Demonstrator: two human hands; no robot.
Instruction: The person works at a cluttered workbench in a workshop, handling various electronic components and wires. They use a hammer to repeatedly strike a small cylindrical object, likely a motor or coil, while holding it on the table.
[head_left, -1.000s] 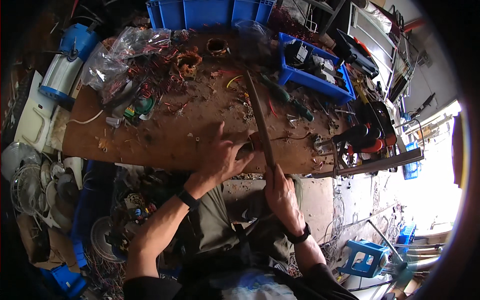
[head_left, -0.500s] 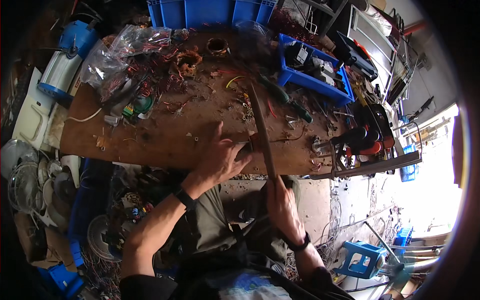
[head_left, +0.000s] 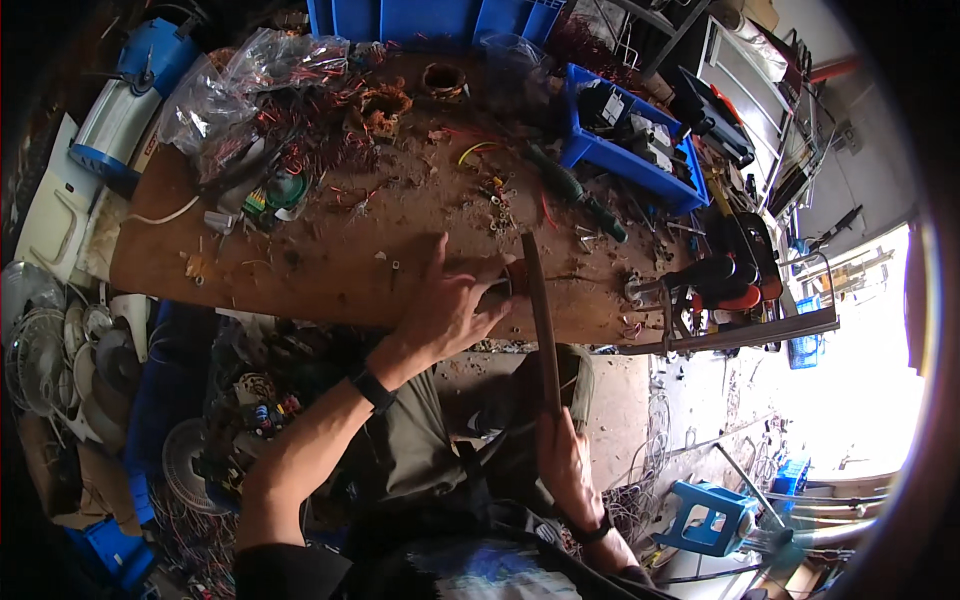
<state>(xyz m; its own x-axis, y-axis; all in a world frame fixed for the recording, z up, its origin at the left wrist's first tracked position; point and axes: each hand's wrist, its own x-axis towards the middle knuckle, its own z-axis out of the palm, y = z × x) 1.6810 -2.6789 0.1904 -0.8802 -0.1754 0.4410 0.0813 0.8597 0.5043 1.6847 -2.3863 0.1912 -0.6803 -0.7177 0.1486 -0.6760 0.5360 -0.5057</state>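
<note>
My right hand (head_left: 566, 458) is wrapped around the lower end of a long, flat brown bar (head_left: 541, 325) that looks like a file. The bar points away from me, across the bench's near edge. Held by my left hand (head_left: 448, 310) at that edge is a small part with a copper-brown body (head_left: 517, 278) and a pale metal piece. Thumb and fingers cover some of it, so its exact kind is unclear. The bar runs right alongside this part; whether they touch I cannot tell. Beyond them, small nuts and metal bits (head_left: 500, 212) lie scattered on the wooden bench (head_left: 330, 260).
A blue crate (head_left: 640, 175) with dark and grey parts stands at the back right, a green-handled tool (head_left: 590, 205) before it. Red-and-black-handled tools (head_left: 735, 297) lie at the right edge. Wire scraps and plastic bags (head_left: 205, 115) fill the back left.
My right hand has drawn the bar back toward me, so its far tip sits nearer. The left hand keeps its hold on the small part in nearly the same place.
</note>
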